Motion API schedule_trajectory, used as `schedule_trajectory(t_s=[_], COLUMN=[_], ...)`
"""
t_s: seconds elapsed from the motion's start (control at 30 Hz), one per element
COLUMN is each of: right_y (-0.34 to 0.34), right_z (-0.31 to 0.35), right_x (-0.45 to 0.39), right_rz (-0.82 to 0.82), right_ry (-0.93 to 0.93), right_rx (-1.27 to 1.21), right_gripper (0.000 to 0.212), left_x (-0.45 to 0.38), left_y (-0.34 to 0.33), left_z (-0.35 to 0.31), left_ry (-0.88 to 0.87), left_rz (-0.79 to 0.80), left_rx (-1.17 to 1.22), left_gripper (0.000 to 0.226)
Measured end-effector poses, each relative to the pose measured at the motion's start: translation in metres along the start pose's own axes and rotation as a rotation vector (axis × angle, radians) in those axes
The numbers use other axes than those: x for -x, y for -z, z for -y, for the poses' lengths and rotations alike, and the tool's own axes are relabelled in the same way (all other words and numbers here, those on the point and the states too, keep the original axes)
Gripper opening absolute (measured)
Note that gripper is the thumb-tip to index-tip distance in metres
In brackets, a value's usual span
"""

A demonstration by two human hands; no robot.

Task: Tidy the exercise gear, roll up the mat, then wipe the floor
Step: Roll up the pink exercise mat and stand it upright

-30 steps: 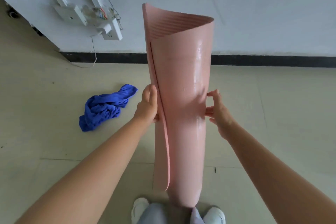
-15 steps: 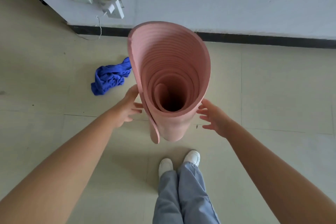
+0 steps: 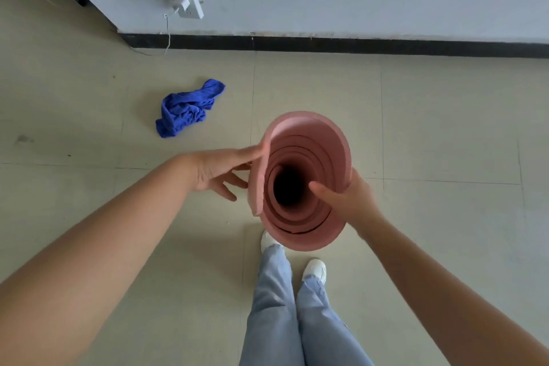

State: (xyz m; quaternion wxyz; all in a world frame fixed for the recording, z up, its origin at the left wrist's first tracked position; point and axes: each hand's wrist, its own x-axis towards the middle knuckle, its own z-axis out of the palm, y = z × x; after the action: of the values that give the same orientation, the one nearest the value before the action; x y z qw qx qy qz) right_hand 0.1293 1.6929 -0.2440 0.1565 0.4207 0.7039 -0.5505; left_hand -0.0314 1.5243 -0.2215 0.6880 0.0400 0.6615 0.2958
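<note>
Pink foam mat [image 3: 309, 140], rolled and upright, now lowered from chest height toward the floor [image 3: 430, 128]. Right hand [image 3: 347, 197] grips its rim, thumb inside; left hand [image 3: 221, 171] touches the loose edge with straight fingers. Rolling appears complete; the blue cloth [image 3: 185, 110] lies well apart, unused.

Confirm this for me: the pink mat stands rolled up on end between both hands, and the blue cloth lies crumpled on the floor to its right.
Wrong side. In the head view the blue cloth lies crumpled on the floor to the left of the pink mat. The rest holds: the mat stands rolled on end between the left hand and right hand.
</note>
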Motion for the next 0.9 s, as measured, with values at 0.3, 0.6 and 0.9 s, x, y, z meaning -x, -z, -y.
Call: schedule_trajectory(t_s=[0.3, 0.6, 0.9], right_y=[-0.003, -0.039, -0.060], right_z=[-0.074, -0.115, -0.125], right_x=[0.056, 0.064, 0.030], right_rz=[-0.027, -0.124, -0.215], right_ry=[-0.089, -0.195, -0.113], right_rx=[0.362, 0.352, 0.443], right_gripper=[0.056, 0.053, 0.056], left_x=[-0.005, -0.030, -0.077], left_y=[-0.089, -0.163, -0.138], left_z=[0.052, 0.090, 0.117], left_ry=[0.124, 0.018, -0.066], left_rz=[-0.096, -0.655, -0.838], left_rx=[-0.276, -0.733, -0.635], left_gripper=[0.049, 0.058, 0.065])
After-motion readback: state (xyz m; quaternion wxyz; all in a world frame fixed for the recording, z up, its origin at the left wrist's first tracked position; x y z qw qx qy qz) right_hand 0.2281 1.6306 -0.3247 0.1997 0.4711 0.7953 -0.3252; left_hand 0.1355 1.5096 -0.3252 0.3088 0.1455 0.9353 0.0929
